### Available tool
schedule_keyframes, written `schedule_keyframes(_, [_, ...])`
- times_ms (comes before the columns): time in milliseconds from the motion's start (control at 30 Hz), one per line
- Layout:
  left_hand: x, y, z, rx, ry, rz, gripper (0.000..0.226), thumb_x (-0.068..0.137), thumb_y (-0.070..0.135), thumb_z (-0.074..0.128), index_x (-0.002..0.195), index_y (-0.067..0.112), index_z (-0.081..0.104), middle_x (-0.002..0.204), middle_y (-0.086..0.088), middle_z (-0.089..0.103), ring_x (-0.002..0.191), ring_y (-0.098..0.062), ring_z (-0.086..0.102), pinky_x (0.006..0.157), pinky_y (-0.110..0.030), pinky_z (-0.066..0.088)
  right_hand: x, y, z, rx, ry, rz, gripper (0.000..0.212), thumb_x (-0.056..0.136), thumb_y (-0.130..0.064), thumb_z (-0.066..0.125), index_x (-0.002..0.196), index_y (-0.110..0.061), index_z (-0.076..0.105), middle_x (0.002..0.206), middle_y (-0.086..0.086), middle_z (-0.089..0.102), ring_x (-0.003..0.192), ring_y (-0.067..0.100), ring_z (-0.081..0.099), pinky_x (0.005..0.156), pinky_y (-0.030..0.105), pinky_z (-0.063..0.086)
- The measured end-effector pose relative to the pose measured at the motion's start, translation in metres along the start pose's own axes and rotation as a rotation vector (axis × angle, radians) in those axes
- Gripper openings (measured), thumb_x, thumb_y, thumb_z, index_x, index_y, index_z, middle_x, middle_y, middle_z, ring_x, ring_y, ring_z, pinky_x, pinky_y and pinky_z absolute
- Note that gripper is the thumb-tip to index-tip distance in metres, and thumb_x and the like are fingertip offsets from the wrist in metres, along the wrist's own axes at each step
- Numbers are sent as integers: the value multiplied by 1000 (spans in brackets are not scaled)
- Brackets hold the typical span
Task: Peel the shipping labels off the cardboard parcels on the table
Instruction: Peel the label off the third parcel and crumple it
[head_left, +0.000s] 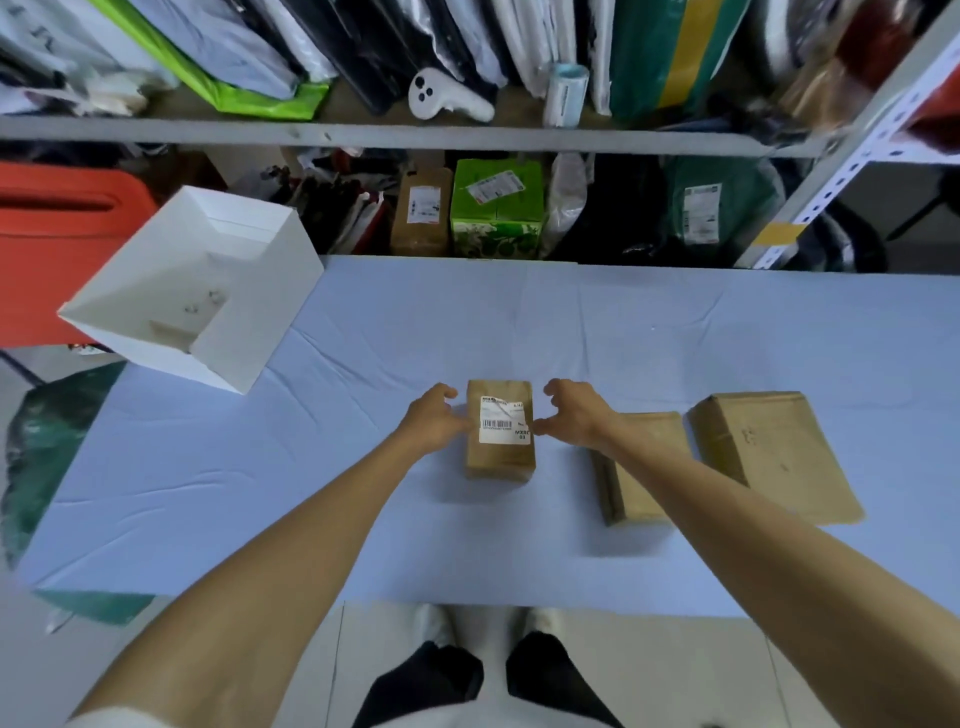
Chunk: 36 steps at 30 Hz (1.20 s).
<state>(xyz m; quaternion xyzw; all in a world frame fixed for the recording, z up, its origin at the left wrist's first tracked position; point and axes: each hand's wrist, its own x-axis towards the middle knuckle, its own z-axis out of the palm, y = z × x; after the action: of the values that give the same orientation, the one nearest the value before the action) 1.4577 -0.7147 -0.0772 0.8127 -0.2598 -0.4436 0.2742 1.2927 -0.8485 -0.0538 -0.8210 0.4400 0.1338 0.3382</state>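
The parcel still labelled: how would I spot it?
On the pale blue table lie three brown parcels. It is the leftmost parcel, between the left hand and right hand. Only it shows a white barcode label; the middle parcel and right parcel look bare.

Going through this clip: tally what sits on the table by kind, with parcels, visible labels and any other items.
Cardboard parcels: 3 (middle parcel, flat parcel, large parcel)
Shipping label: 1
White box: 1
Total: 5
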Motion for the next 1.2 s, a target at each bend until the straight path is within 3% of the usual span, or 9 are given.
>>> schedule_keyframes(100, [-2, -13, 15, -53, -18, 5, 80, 78, 17, 78, 145, 18, 35, 139, -14, 46, 125, -28, 50, 100, -38, 45, 1, 9, 18, 53, -35, 1, 83, 78, -37, 76, 144, -9, 33, 136, 12, 51, 121, 28, 53, 97, 36, 46])
schedule_keyframes(267, [2, -24, 33, -182, -17, 51, 80, 76, 11, 77, 143, 25, 36, 132, -8, 55, 115, -25, 57, 95, -45, 51, 3, 19, 38, 217, -66, -76, 92, 79, -24, 77, 150, -14, 20, 143, 13, 45, 125, 28, 50, 98, 34, 46])
schedule_keyframes(400, [-2, -31, 43, -261, 21, 77, 79, 76, 6, 76, 142, 28, 37, 119, -3, 58, 104, -18, 58, 76, -30, 57, -3, 25, 50, 384, -61, -136, 100, 79, -6, 75, 153, -18, 9, 144, 8, 44, 107, 17, 56, 72, 8, 50])
schedule_keyframes(467, [-5, -34, 44, -298, 29, 100, 79, 76, 4, 75, 141, 27, 38, 116, -1, 56, 104, -17, 58, 76, -29, 57, -8, 26, 56, 444, -42, -155, 105, 76, -3, 77, 153, -19, 8, 140, 4, 46, 103, 13, 56, 64, 5, 49])
schedule_keyframes(567, [-13, -43, 47, -352, 23, 130, 79, 76, 2, 76, 142, 25, 38, 119, -1, 56, 106, -19, 60, 78, -29, 56, -17, 28, 65, 503, -30, -193, 114, 69, -1, 82, 153, -19, 7, 131, -6, 46, 115, 18, 53, 84, 18, 53])
schedule_keyframes(667, [-23, -50, 50, -358, 6, 160, 79, 76, 4, 77, 141, 26, 39, 123, 0, 57, 106, -16, 60, 73, -22, 55, -27, 32, 71, 484, -31, -197, 122, 66, -2, 84, 154, -20, 1, 143, 4, 43, 134, 22, 39, 108, 40, 41])
schedule_keyframes(833, [-35, -55, 55, -365, -1, 171, 79, 76, 4, 77, 141, 28, 39, 123, -2, 58, 107, -20, 61, 76, -29, 58, -41, 37, 74, 539, -73, -192, 126, 67, 5, 82, 152, -26, -6, 139, -5, 39, 126, 24, 48, 98, 43, 50])
schedule_keyframes(933, [-40, -55, 57, -367, 3, 183, 80, 77, 4, 77, 142, 28, 37, 120, -1, 57, 104, -18, 61, 73, -25, 57, -45, 37, 75, 570, -68, -204, 123, 68, 10, 79, 152, -26, -3, 135, -5, 42, 122, 26, 51, 94, 44, 52])
schedule_keyframes(1200, [-44, -59, 64, -396, 45, 222, 79, 78, 1, 74, 140, 35, 37, 116, 4, 57, 103, -13, 61, 70, -20, 58, -47, 36, 75, 574, -77, -221, 120, 70, 8, 78, 153, -23, -3, 136, -3, 44, 120, 22, 51, 97, 41, 50])
